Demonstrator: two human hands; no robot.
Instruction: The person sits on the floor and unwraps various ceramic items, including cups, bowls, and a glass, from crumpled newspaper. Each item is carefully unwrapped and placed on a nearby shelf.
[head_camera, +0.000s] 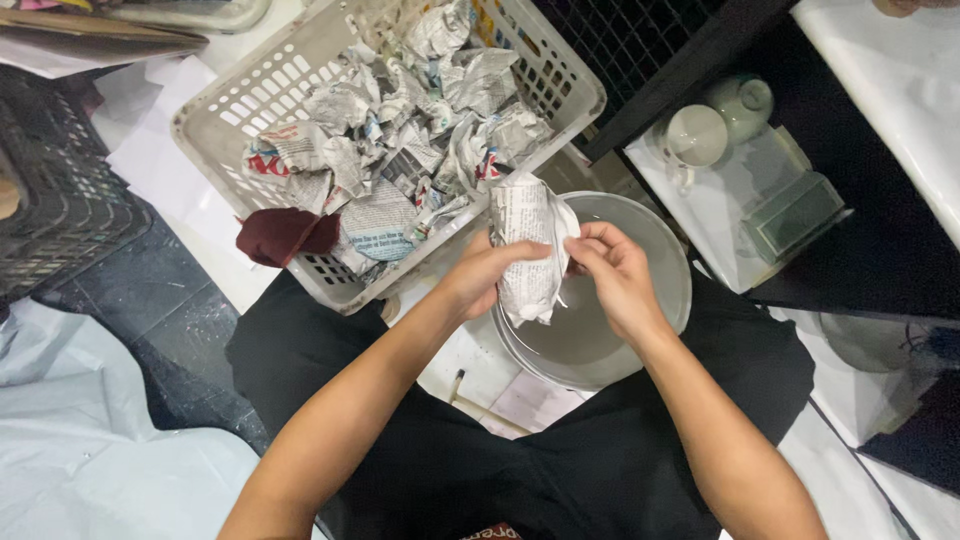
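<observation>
A seated person's left hand (485, 272) wraps around a newspaper-wrapped bundle (527, 250), its grip closed on the bundle's left side with the thumb lying across the front, while the right hand (612, 272) pinches the paper's loose edge on the right between thumb and fingertips. The bundle stands roughly upright between the two hands, directly above a stack of grey plates (640, 300) resting on the person's lap. Just beyond the hands sits a white plastic basket (260, 95) filled with crumpled newspaper (400, 130), a dark red cloth (285, 235) draped over its near rim. To the right, a white cup (697, 135) and a pale green teapot (745, 105) sit on a low shelf.
</observation>
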